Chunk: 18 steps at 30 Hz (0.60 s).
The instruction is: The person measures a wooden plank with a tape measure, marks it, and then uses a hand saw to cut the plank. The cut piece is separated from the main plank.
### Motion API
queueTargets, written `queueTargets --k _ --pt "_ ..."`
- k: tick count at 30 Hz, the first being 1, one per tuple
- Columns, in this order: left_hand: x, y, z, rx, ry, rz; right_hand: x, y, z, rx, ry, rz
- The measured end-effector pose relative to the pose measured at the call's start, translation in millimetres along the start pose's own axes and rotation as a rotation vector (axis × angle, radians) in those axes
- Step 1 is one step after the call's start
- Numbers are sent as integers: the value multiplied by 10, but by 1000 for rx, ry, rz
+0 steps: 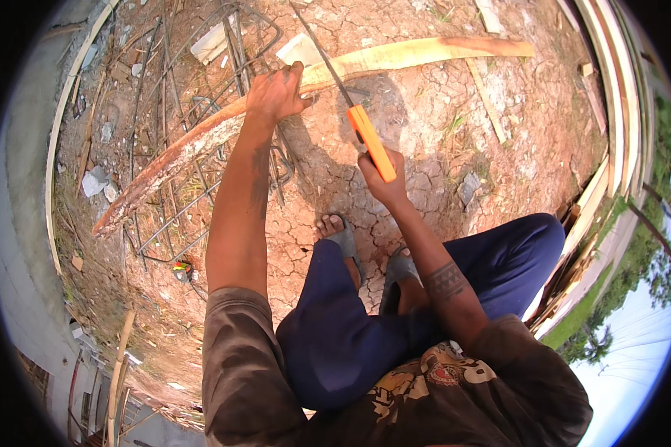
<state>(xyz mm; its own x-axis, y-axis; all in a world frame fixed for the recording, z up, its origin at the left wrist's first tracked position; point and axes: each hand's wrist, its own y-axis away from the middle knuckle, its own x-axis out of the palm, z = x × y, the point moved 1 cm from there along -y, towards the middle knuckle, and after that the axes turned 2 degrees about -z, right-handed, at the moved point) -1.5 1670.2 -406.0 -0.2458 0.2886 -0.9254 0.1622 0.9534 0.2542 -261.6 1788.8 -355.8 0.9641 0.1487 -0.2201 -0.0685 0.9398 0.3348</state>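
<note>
A long wooden board (417,52) with a rough bark edge on its left part lies aslant across the ground. My left hand (276,93) grips it near the middle, fingers over the top and thumb out along the near edge. In my right hand (385,176) is a handsaw (370,141), held by its orange handle. Its thin dark blade, seen nearly edge-on, crosses the board just right of my left hand and points away from me. Whether the teeth have cut into the wood I cannot make out.
Bent steel rebar (171,112) lies under and left of the board. A small tape measure-like thing (181,271) rests at the lower left. Long planks (611,74) are stacked at the right, and a thin wood strip (488,100) lies beyond my right hand. The dirt is cracked.
</note>
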Motion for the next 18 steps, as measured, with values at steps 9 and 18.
queueTargets --k 9,18 --pt "-38 185 181 -60 19 17 -429 1154 331 113 174 37" --pt "-88 64 109 -80 42 102 -376 933 241 1 188 15"
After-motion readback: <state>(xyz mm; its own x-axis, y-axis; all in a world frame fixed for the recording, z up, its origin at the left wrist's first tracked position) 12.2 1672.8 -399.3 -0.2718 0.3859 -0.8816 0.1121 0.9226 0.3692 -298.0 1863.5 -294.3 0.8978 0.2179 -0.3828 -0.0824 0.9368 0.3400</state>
